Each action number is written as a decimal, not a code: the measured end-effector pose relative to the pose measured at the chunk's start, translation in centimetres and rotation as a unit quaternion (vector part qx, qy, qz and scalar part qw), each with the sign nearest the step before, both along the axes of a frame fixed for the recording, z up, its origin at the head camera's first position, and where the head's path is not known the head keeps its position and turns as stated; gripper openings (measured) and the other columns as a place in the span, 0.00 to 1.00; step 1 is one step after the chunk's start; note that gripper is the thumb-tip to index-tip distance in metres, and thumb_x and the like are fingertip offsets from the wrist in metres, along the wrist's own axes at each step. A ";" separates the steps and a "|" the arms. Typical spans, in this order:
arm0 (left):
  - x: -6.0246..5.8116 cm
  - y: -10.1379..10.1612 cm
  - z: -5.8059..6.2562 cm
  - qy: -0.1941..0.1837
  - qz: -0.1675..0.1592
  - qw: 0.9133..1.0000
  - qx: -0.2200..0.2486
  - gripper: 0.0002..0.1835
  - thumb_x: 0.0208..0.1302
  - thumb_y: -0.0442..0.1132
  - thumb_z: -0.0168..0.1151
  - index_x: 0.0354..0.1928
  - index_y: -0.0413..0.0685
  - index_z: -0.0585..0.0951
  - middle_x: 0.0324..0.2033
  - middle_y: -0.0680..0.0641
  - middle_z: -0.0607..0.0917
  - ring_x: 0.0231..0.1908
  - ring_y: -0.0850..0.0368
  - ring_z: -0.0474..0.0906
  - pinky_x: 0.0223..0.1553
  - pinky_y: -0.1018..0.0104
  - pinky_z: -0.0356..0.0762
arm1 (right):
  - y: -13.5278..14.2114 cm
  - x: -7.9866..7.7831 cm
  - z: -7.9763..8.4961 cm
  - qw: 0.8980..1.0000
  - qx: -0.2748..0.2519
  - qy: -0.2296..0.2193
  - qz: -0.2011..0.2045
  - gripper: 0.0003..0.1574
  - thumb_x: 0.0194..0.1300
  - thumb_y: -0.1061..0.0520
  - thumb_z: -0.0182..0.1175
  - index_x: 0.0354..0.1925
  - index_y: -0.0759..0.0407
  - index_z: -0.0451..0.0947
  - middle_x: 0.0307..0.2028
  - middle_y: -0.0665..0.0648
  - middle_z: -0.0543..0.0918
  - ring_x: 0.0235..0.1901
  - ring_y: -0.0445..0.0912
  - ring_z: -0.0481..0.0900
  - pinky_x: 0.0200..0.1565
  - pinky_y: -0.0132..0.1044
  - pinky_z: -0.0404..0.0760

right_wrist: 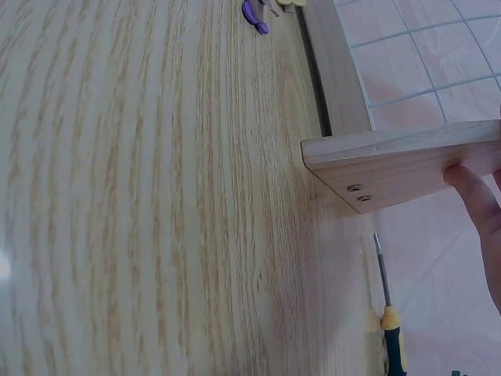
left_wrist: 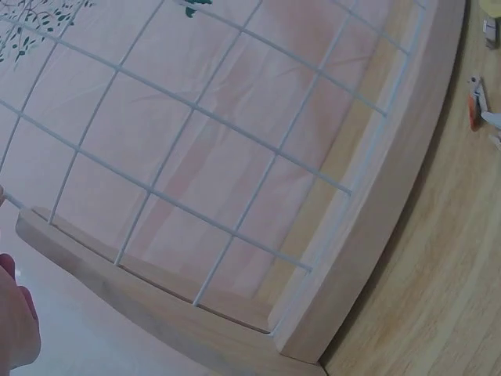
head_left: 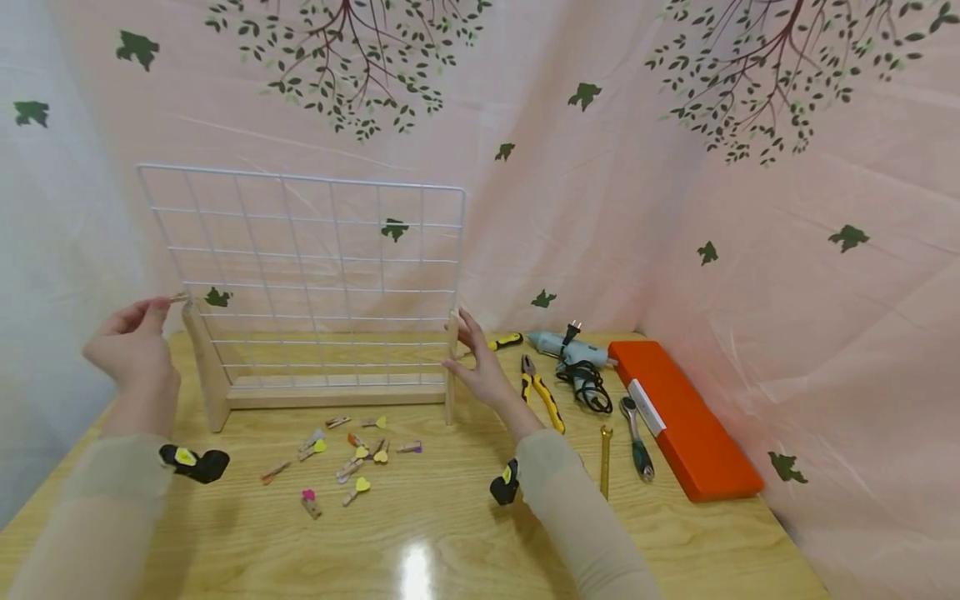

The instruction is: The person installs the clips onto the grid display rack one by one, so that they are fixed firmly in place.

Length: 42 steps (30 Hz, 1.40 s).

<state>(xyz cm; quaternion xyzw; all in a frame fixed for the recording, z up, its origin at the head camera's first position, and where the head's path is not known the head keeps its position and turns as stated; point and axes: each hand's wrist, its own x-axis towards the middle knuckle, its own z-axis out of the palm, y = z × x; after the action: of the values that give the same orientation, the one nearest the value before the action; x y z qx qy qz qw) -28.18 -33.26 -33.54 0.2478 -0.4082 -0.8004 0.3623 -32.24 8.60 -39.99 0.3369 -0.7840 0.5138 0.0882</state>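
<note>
A white wire grid (head_left: 330, 222) stands upright in a wooden base (head_left: 337, 397) with a side post at each end. At the grid's left edge, just above the left wooden post (head_left: 204, 358), my left hand (head_left: 135, 342) pinches a small wooden clothespin (head_left: 178, 297). My right hand (head_left: 483, 367) rests on the right wooden post (head_left: 452, 367), its fingers fairly straight; in the right wrist view a fingertip touches the post's outer face (right_wrist: 407, 178). Several small clothespins with coloured hearts (head_left: 363, 485) lie scattered in front of the base.
To the right lie a screwdriver (head_left: 507, 341), pliers (head_left: 542, 392), a glue gun (head_left: 573, 348) with its cord, a wrench (head_left: 605, 461), a ratchet (head_left: 637, 439) and an orange box (head_left: 686, 425). A leaf-patterned curtain (head_left: 555, 208) hangs behind the table.
</note>
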 end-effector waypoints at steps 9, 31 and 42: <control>-0.5 1.3 0.2 0.032 0.033 0.999 0.008 0.20 0.28 0.38 0.76 0.29 0.39 0.83 0.27 0.50 0.81 0.34 0.62 0.74 0.42 0.74 0.70 | 0.0 -0.2 -0.1 1.000 -0.002 0.002 0.000 0.50 0.58 0.65 0.56 0.68 0.54 0.38 0.62 0.63 0.61 0.62 0.55 0.60 0.57 0.55 0.62; -1.3 1.4 -0.8 -0.008 0.045 0.988 -0.147 0.20 0.39 0.42 0.72 0.39 0.48 0.80 0.32 0.56 0.79 0.33 0.67 0.71 0.34 0.80 0.67 | 0.1 -0.2 0.2 1.000 -0.010 0.014 0.005 0.49 0.57 0.67 0.57 0.68 0.59 0.38 0.61 0.67 0.62 0.61 0.58 0.60 0.56 0.56 0.63; 4.2 4.8 -3.9 -0.106 -0.097 0.829 -0.541 0.26 0.52 0.46 0.65 0.54 0.51 0.73 0.38 0.56 0.77 0.36 0.73 0.66 0.31 0.81 0.62 | 0.0 0.0 0.1 1.000 0.014 0.005 0.005 0.49 0.60 0.66 0.55 0.68 0.57 0.36 0.64 0.64 0.57 0.62 0.56 0.59 0.48 0.50 0.74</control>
<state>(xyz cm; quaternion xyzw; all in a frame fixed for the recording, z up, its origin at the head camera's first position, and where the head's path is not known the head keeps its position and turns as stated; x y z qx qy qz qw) -24.00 -28.46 -37.42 0.0547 -0.8339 -0.4514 0.3128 -32.27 8.64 -39.93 0.3446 -0.7890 0.5017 0.0844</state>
